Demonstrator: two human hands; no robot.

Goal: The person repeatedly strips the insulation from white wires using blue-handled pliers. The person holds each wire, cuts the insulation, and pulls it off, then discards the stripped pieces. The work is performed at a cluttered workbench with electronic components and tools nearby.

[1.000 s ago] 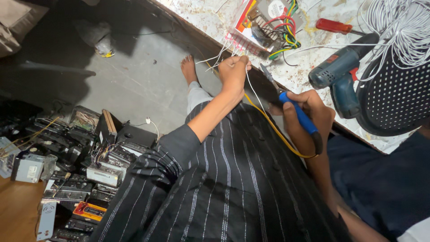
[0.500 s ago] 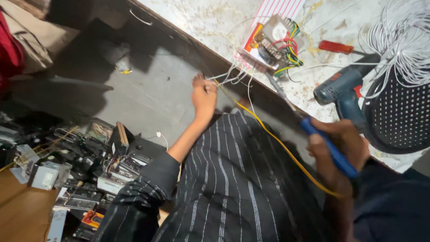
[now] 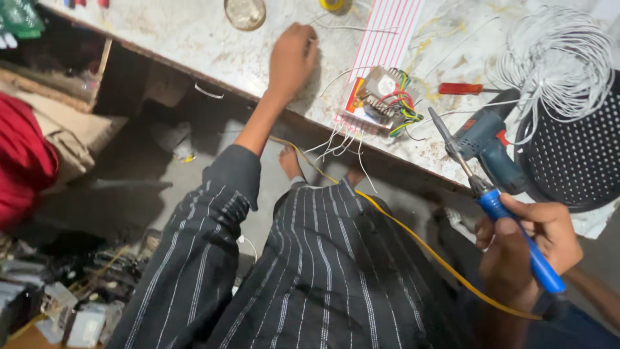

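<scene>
soldering iron (image 3: pixel 497 213) sits in my right hand (image 3: pixel 526 242), low at the right of the view, off the edge of the workbench (image 3: pixel 194 39) and above my lap. my fingers curl shut around its blue handle, thumb laid along the top, and the metal tip points up and to the left toward the blue power drill (image 3: pixel 485 143) lying on the bench. a yellow cord (image 3: pixel 413 239) runs from the handle's rear end across my striped dark clothing and up toward the bench edge. my left arm is stretched far forward, the striped sleeve (image 3: pixel 200 258) pushed up to the elbow and the forearm bare, and my left hand (image 3: pixel 292 59) rests knuckles-up on the worn bench top with the fingers bunched together and bent down; i cannot tell whether they pinch anything, though thin white wire (image 3: pixel 352 28) lies just beside the fingertips. to the right of that hand lies a red-lined sheet (image 3: pixel 387 39), and at its lower end a small circuit board (image 3: pixel 381 97) with coloured wires, white leads hanging from it over the bench edge. a red-handled screwdriver (image 3: pixel 460 88) lies near the drill, a coil of white wire (image 3: pixel 558 58) sits on a black perforated round dish (image 3: pixel 575 161), and a round metal lid (image 3: pixel 245 13) lies near the top edge. my bare feet (image 3: pixel 290 161) show on the floor below.
</scene>
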